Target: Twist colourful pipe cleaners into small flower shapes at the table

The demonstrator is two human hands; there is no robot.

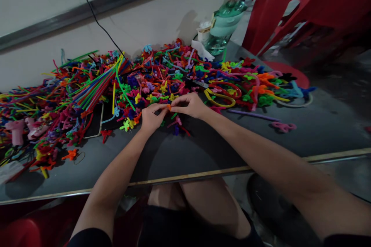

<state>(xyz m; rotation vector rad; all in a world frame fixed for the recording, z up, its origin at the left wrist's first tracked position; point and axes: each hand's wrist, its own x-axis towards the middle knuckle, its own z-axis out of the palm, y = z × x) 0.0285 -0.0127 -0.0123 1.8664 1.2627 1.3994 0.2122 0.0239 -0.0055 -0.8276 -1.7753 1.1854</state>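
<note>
My left hand (153, 117) and my right hand (191, 105) meet over the front of the pile, fingertips almost touching. Between them is a small orange pipe cleaner piece (168, 107), pinched from both sides. Its exact shape is mostly covered by my fingers. Just below lie a few pink, blue and red pipe cleaner bits (179, 124) on the dark table (199, 150). Beyond my hands spreads a heap of twisted pipe cleaners (156, 85) in many colours. Scissors with red and yellow handles (220, 98) rest on the heap, right of my right hand.
A bundle of straight pipe cleaners (100, 85) lies at left, over a phone-like dark object (94, 121). A green bottle-like container (224, 27) and a white cup (203, 32) stand by the wall. A purple stem with pink loops (282, 126) lies right. Red chairs (269, 11) stand beyond.
</note>
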